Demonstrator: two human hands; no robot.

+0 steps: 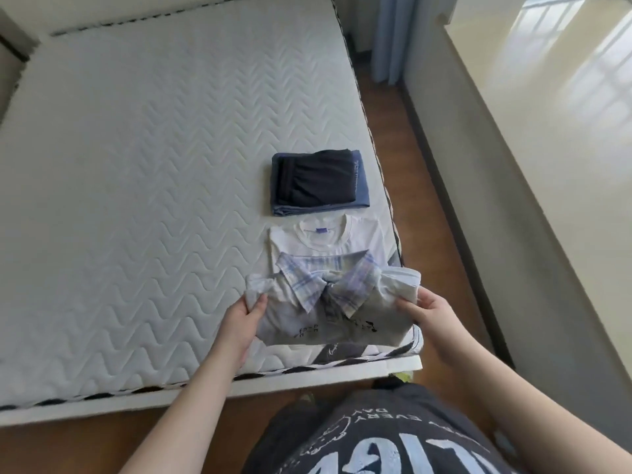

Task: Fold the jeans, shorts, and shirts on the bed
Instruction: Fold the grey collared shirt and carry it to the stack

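On the white quilted mattress (136, 165), near its right corner, a folded white shirt with a plaid blue collar (328, 302) overlaps a folded white T-shirt (325, 242); its black print is unreadable. Left hand (244, 319) and right hand (427, 311) pinch its sides. Beyond, black shorts (316, 179) lie on folded blue jeans (360, 193).

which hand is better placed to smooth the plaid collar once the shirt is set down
Left, marginally. The left hand and right hand each pinch a side of the collared shirt, but the plaid collar point hangs closer to the left.
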